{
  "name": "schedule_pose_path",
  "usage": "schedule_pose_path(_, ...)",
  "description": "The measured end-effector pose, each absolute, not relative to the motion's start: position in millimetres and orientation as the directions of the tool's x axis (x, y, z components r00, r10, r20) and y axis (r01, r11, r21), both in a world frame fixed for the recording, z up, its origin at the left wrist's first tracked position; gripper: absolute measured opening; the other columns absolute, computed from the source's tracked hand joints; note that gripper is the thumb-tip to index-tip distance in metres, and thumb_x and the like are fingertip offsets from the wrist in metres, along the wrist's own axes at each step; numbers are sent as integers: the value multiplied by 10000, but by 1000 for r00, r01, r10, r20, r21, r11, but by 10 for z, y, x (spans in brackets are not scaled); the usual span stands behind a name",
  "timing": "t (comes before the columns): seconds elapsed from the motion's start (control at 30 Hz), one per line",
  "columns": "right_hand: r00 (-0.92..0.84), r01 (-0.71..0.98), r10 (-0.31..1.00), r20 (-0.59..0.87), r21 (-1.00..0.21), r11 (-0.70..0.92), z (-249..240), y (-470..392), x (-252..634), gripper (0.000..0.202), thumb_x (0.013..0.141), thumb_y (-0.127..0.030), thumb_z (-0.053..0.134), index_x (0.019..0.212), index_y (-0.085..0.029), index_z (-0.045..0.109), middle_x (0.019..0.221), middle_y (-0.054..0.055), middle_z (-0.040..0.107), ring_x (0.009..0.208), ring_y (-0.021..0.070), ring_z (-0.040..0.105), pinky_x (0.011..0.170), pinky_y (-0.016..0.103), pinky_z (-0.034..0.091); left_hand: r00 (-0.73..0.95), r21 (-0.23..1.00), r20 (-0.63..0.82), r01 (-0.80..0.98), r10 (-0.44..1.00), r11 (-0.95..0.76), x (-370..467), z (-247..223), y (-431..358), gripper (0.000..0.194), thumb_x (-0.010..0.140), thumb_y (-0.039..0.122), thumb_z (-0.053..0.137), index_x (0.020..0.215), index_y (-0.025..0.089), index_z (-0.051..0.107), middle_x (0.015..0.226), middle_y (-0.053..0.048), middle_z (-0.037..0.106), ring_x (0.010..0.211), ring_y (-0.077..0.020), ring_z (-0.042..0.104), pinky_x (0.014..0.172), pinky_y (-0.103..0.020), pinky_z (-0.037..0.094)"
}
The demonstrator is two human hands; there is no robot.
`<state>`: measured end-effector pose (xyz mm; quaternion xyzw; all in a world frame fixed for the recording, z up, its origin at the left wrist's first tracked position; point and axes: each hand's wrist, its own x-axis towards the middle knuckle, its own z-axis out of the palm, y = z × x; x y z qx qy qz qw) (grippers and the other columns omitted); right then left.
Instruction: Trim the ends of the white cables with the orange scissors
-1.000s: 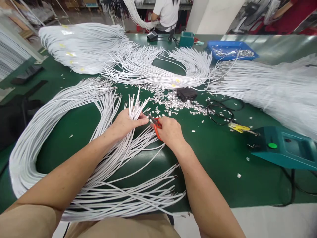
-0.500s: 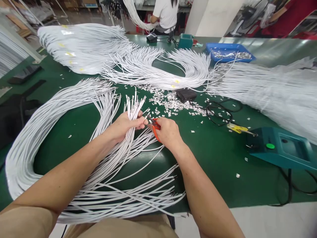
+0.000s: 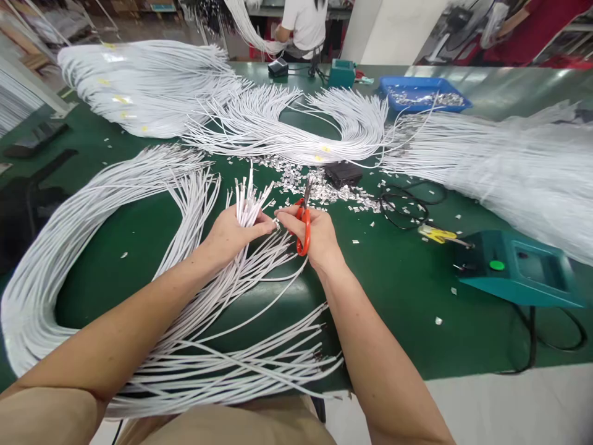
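Observation:
My left hand (image 3: pixel 231 233) is closed around a bunch of white cables (image 3: pixel 248 207), whose ends stick up above the fist. In my right hand (image 3: pixel 322 238) are red-handled scissors (image 3: pixel 303 238), held against the palm with the dark blades pointing up and away. The right thumb and forefinger reach to the left thumb tip, where a small silvery-white piece (image 3: pixel 277 223) sits between the fingertips of both hands. More white cables (image 3: pixel 259 358) fan out on the green table below my forearms, and a curved bundle (image 3: pixel 41 278) lies on the left.
Small silvery scraps (image 3: pixel 319 188) are strewn behind my hands around a black block (image 3: pixel 343 174). Large cable bundles (image 3: pixel 152 86) lie at the back. A blue tray (image 3: pixel 424 89) holds more scraps. At right stand a teal device (image 3: pixel 519 266) and yellow-handled tool (image 3: pixel 435 233). People work beyond.
The scissors have swung from pointing left at the cable ends to pointing upward in my right hand. Its thumb and forefinger have come to the left thumb tip. The view has shifted slightly.

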<state>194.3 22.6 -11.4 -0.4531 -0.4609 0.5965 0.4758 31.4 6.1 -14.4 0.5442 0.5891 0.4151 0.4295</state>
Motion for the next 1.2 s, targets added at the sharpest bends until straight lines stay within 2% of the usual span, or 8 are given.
schedule_pose_path(0.3,-124,-195,985,-120,-970,-143,-132,214,1941,126,632,-272,755,730,-193,761,714,-6,681,644,103,550,670,272,424,-62,966,-33,253,998,48,326,-142,56,285,638,367,789,774,143,676,787,-41,688,748,-178,620,768,-314,473)
schedule_pose_path(0.4,-131,-232,979,-156,-955,-183,-155,219,1921,132,608,-265,762,713,-185,754,615,-23,630,569,86,495,593,258,385,-55,970,-39,237,998,51,329,-139,54,291,637,361,794,788,142,676,808,-40,690,761,-177,621,788,-321,476)
schedule_pose_path(0.53,-234,-378,936,-264,-862,-338,-218,230,1876,158,589,-278,743,699,-165,732,459,-59,482,497,87,430,528,255,343,0,992,-108,71,994,108,328,-114,53,287,627,314,813,788,151,641,754,-10,672,708,-152,628,769,-316,493)
schedule_pose_path(0.63,-287,-427,922,-259,-827,-365,-234,226,1836,151,599,-268,726,705,-160,725,485,-49,503,517,89,434,535,254,339,80,973,-216,-63,973,221,311,-84,56,314,624,293,824,794,158,597,726,4,663,652,-125,618,702,-284,496)
schedule_pose_path(0.73,-285,-411,941,-183,-864,-292,-210,212,1808,137,621,-270,726,700,-159,731,539,-28,557,552,90,455,557,257,337,194,957,-246,-109,949,271,281,-66,66,296,655,289,813,788,157,584,714,10,651,631,-101,589,654,-247,475)
schedule_pose_path(0.87,-277,-385,955,-106,-898,-212,-175,201,1806,122,654,-278,721,713,-174,748,537,-32,561,567,94,463,593,262,354,325,956,-228,-102,918,273,245,-52,90,234,717,305,769,804,143,624,696,10,611,604,-84,530,591,-229,430)
schedule_pose_path(1.07,-379,-338,925,-42,-924,-180,-171,233,1901,143,654,-310,746,731,-189,746,702,3,663,622,103,468,633,271,380,416,931,-296,-74,860,356,226,19,97,248,708,303,776,855,147,651,695,11,599,578,-75,496,556,-228,399)
schedule_pose_path(1.2,-368,-300,925,-95,-929,-215,-158,268,1971,252,671,-398,755,580,-185,656,634,-3,600,615,107,476,629,275,375,268,964,-257,7,929,264,233,21,81,263,673,315,804,761,156,614,709,2,624,657,-110,567,624,-247,431)
